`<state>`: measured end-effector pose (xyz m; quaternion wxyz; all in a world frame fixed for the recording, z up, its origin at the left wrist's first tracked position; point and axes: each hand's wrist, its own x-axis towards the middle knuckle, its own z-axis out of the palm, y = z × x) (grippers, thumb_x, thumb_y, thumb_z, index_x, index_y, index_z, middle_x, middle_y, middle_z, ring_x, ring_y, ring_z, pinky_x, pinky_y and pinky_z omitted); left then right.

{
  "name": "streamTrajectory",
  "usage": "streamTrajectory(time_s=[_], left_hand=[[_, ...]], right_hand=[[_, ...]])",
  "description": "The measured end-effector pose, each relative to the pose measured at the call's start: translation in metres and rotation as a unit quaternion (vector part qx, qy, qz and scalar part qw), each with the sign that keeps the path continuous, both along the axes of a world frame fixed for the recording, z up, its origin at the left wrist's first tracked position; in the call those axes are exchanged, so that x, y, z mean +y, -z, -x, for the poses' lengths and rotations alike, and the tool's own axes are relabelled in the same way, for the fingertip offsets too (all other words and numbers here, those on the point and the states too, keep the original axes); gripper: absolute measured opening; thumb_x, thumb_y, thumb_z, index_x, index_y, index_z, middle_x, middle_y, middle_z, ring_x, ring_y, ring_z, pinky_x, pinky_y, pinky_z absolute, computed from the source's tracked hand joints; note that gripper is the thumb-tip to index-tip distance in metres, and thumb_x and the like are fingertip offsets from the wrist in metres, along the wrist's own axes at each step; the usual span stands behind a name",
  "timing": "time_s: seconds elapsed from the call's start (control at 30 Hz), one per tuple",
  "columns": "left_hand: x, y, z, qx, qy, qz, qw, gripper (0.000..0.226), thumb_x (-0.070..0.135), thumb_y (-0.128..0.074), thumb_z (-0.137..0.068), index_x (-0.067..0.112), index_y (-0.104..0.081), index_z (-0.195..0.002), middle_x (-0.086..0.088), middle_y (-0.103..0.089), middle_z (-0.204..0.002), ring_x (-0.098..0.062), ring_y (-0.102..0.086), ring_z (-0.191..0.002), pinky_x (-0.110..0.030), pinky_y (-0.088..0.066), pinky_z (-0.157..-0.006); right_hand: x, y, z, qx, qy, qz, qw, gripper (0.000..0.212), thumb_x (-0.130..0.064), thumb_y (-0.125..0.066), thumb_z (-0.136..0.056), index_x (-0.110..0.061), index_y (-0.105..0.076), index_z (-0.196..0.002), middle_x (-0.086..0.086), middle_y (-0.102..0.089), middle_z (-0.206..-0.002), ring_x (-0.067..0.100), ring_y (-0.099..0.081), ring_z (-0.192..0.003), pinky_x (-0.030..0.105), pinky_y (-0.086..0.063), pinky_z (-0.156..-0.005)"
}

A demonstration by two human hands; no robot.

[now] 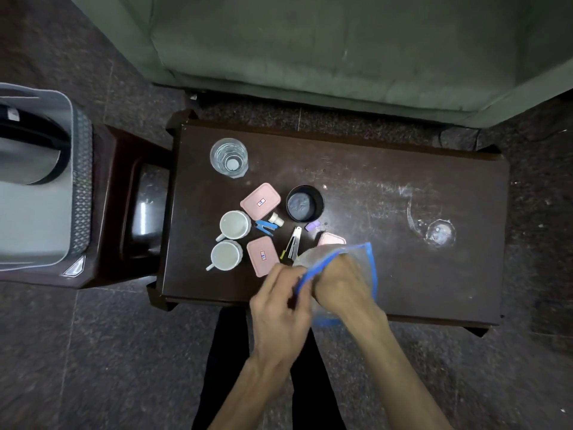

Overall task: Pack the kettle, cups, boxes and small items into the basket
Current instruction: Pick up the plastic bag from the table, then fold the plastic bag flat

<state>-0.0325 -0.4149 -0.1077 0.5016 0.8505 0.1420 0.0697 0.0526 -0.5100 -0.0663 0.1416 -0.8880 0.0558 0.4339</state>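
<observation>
Dark stone floor surrounds a scuffed brown bench (403,197) set before a green sofa (341,51). Off its left edge, a grey basket (82,187) already holds the kettle (24,156). Two white cups (234,225), pink boxes (260,201), a black tub (304,203), a glass (228,157) and small items are clustered near the bench's front left. A clear blue-rimmed bag (356,259) is held open near the front edge: its rim is pinched by the left hand (280,302), while the right hand (341,280) is buried inside, its fingers seemingly curled, though blur hides them. A third box, half hidden behind the bag, could be knocked if the bag is swung; thin plastic could be snagged by the metal clip (294,243).
</observation>
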Motion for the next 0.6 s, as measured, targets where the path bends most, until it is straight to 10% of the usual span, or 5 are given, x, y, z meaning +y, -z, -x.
streamTrajectory(time_s=[0.17, 0.33, 0.6], left_hand=[[0.019, 0.002, -0.015, 0.05, -0.085, 0.006, 0.995, 0.01, 0.008, -0.07, -0.09, 0.012, -0.068, -0.081, 0.004, -0.051, -0.066, -0.014, -0.044, -0.06, -0.023, -0.037, -0.058], [0.035, 0.005, -0.028, 0.061, -0.125, 0.004, 0.99, 0.006, 0.01, -0.068, -0.086, 0.009, -0.069, -0.08, 0.0, -0.053, -0.061, -0.023, -0.044, -0.052, -0.036, -0.041, -0.053], [0.05, 0.004, -0.044, 0.082, -0.181, 0.045, 0.979, 0.008, 0.013, -0.067, -0.081, 0.016, -0.072, -0.087, 0.01, -0.056, -0.065, -0.01, -0.047, -0.051, -0.012, -0.039, -0.057]], right_hand=[[0.011, -0.046, 0.002, -0.038, -0.122, -0.094, 0.987, 0.033, -0.017, -0.057, -0.088, -0.031, -0.064, -0.117, 0.002, -0.069, -0.101, 0.025, -0.059, -0.101, 0.031, -0.041, -0.067], [0.008, -0.063, -0.022, -0.115, -0.062, -0.138, 0.982, 0.052, -0.017, -0.059, -0.083, -0.039, -0.054, -0.13, -0.003, -0.074, -0.096, 0.026, -0.066, -0.086, 0.034, -0.056, -0.071], [-0.048, -0.008, -0.056, -0.144, 0.175, -0.065, 0.972, 0.029, -0.005, -0.062, -0.079, -0.024, -0.081, -0.09, -0.005, -0.08, -0.075, 0.018, -0.075, -0.069, 0.026, -0.056, -0.059]])
